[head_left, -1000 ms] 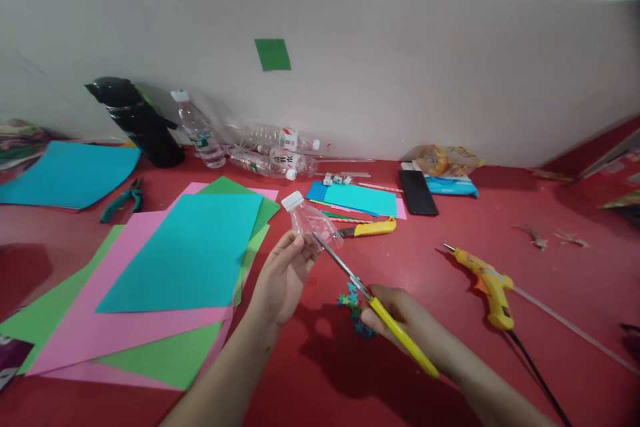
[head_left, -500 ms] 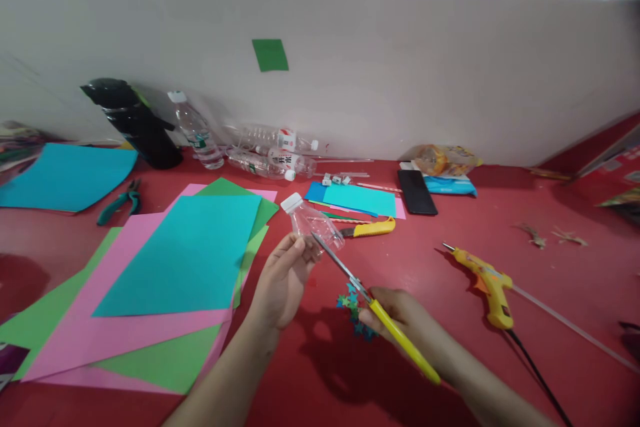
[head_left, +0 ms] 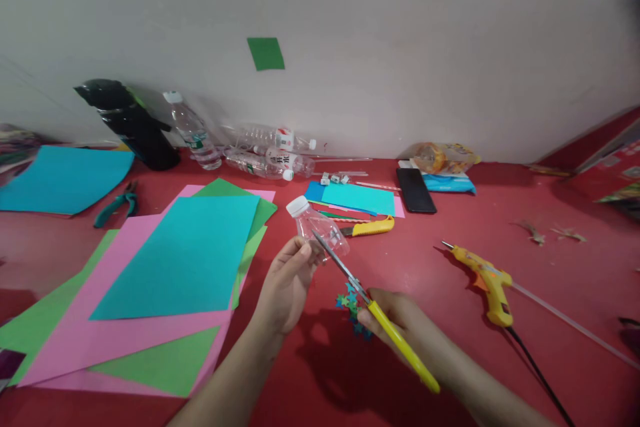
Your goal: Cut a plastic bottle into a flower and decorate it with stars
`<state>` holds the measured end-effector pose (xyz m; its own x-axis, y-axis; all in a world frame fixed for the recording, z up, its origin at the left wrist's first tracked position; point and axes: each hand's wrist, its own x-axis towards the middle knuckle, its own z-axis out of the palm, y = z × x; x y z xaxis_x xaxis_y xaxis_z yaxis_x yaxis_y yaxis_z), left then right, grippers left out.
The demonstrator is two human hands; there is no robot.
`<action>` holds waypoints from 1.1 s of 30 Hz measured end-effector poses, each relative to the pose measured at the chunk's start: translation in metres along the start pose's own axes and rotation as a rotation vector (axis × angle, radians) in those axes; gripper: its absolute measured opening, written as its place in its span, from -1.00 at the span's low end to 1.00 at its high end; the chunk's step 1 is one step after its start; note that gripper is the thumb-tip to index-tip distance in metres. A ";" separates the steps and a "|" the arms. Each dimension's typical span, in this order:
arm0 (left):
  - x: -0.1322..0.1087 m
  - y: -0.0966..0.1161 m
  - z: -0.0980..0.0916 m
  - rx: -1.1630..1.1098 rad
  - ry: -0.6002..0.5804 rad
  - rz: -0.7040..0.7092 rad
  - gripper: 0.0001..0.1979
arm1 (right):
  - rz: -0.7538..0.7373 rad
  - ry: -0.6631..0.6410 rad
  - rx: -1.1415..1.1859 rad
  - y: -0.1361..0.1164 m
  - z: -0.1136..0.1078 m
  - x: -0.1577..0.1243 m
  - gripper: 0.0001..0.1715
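A clear plastic bottle top (head_left: pixel 327 232) with a white cap (head_left: pixel 298 206) is pinched at its cut edge by my left hand (head_left: pixel 290 280). My right hand (head_left: pixel 400 317) is closed around yellow-handled scissors (head_left: pixel 395 340). The metal blades point up and left, and their tips lie against or just before the clear plastic; I cannot tell whether they bite into it. Below the blades, small blue and green paper stars (head_left: pixel 351 307) lie on the red table, partly covered by my right hand. Just beyond the bottle top rests a yellow utility knife (head_left: pixel 373 227).
Coloured paper sheets (head_left: pixel 180 260) and pliers (head_left: pixel 116 205) lie left. A black flask (head_left: pixel 133 123), an upright bottle (head_left: pixel 193 130) and lying bottles (head_left: pixel 270 160) line the white partition (head_left: pixel 350 67). A phone (head_left: pixel 417 191) lies behind; a yellow glue gun (head_left: pixel 483 280) with cord is right.
The bottle top has turned slightly in my left hand, its cap shifting a little to the right. The scissors stay almost where they were, and the camera view has shifted slightly.
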<state>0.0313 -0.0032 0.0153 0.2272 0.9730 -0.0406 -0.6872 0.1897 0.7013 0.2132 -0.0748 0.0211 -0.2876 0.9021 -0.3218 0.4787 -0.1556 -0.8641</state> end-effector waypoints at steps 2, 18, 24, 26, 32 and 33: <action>0.000 0.000 0.000 0.000 0.000 0.002 -0.94 | -0.005 0.014 -0.034 0.002 0.001 0.002 -0.49; -0.003 -0.011 0.000 0.059 0.004 -0.024 -0.90 | -0.054 0.008 0.030 0.009 0.002 0.002 -0.49; -0.001 -0.005 0.000 0.066 -0.019 -0.062 -0.88 | -0.027 -0.007 -0.006 0.003 -0.010 0.000 -0.54; 0.000 -0.003 0.001 0.052 -0.029 -0.082 -0.86 | -0.015 -0.015 -0.041 0.002 -0.016 0.000 -0.55; 0.002 0.000 0.003 -0.114 0.100 -0.150 -0.92 | 0.014 -0.144 0.122 0.003 -0.022 -0.001 -0.39; 0.001 0.000 0.003 -0.131 0.096 -0.165 -0.91 | 0.048 -0.178 0.192 0.003 -0.021 -0.002 -0.36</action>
<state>0.0340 -0.0025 0.0176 0.2815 0.9343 -0.2189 -0.7311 0.3566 0.5817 0.2326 -0.0687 0.0268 -0.4178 0.8094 -0.4127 0.3344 -0.2854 -0.8982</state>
